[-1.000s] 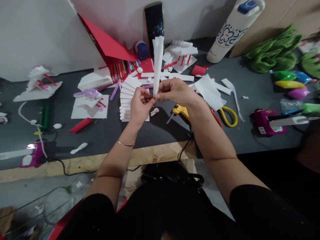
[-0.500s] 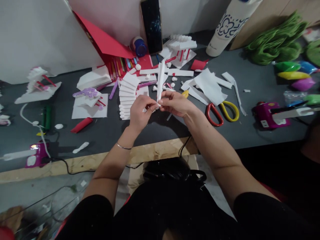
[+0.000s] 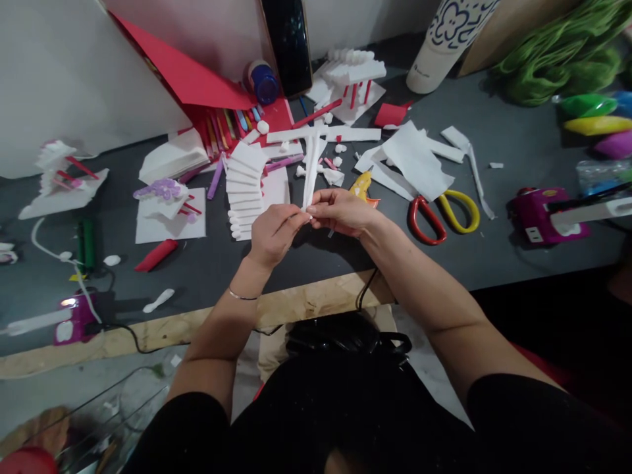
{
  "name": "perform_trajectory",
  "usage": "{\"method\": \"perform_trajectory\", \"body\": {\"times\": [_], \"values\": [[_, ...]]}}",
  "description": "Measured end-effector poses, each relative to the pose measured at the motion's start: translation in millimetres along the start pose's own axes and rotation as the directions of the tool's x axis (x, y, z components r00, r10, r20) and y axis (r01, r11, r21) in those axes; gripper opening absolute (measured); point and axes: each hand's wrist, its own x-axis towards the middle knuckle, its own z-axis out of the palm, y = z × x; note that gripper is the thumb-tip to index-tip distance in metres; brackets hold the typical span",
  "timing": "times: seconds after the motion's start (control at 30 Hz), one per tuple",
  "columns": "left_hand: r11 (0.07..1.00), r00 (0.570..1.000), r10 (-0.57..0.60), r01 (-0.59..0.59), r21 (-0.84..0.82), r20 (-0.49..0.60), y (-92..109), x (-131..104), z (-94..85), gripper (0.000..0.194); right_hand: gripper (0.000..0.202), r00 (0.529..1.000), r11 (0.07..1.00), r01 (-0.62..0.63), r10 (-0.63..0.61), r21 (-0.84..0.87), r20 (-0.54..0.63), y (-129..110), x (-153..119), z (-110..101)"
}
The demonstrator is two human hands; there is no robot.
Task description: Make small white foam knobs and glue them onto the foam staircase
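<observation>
A long, narrow folded strip of white paper stands up from between my two hands. My left hand pinches its lower end with thumb and forefinger. From the other side my right hand grips the same end, fingertips touching those of the left. Just left of the hands lies a fan-like row of white rolled paper pieces. A yellow glue gun rests behind my right hand. Scissors with a red and a yellow handle lie farther right, their blades under white paper.
Small white paper models with red posts stand at the back and far left. A phone leans on the wall near a white bottle. Purple power sockets and green yarn are at right.
The paper strip has tilted slightly and its top has come lower, toward me. Both hands keep hold of its lower end. The camera view has shifted a little.
</observation>
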Motion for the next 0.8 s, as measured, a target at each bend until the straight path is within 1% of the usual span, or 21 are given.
{"method": "perform_trajectory", "body": {"times": [0.1,0.17,0.23,0.3,0.37,0.47,0.63,0.7,0.8], "values": [[1.000,1.000,0.028,-0.028,0.014,-0.006,-0.2,0.8,-2.0,0.009,0.040,0.999,1.000,0.015,-0.015,-0.008,-0.039,1.3,-0.2,1.2],[0.999,0.999,0.002,-0.004,0.053,0.033,-0.8,0.3,-2.1,0.007,0.036,0.997,0.998,0.031,-0.035,-0.055,-0.069,1.9,-0.3,2.6],[0.995,0.995,-0.035,0.026,0.092,0.091,-1.3,-0.4,-1.4,0.014,0.033,0.992,0.990,0.063,-0.076,-0.130,-0.101,2.4,-0.8,4.6],[0.994,0.990,-0.063,0.051,0.098,0.124,-1.2,-1.1,0.2,0.018,0.032,0.982,0.971,0.107,-0.137,-0.215,-0.130,3.1,-1.6,6.9],[0.994,0.989,-0.095,0.089,0.058,0.112,-0.4,-1.7,2.0,0.019,0.032,0.971,0.945,0.144,-0.192,-0.295,-0.142,3.6,-2.7,8.7],[0.981,0.977,-0.187,0.191,-0.031,0.104,1.2,-2.6,4.5,0.022,0.036,0.961,0.915,0.166,-0.233,-0.368,-0.146,3.5,-4.4,9.9],[0.902,0.916,-0.368,0.393,-0.177,0.159,0.8,-3.4,6.4,0.032,0.047,0.956,0.896,0.191,-0.262,-0.401,-0.129,2.2,-7.0,9.7],[0.869,0.896,-0.411,0.441,-0.226,0.167,-0.1,-3.1,6.9,0.035,0.050,0.957,0.898,0.192,-0.260,-0.396,-0.125,2.0,-7.4,9.7],[0.832,0.877,-0.454,0.481,-0.275,0.158,-0.8,-2.1,7.4,0.037,0.050,0.962,0.902,0.189,-0.249,-0.387,-0.110,1.7,-7.7,9.5]]}}
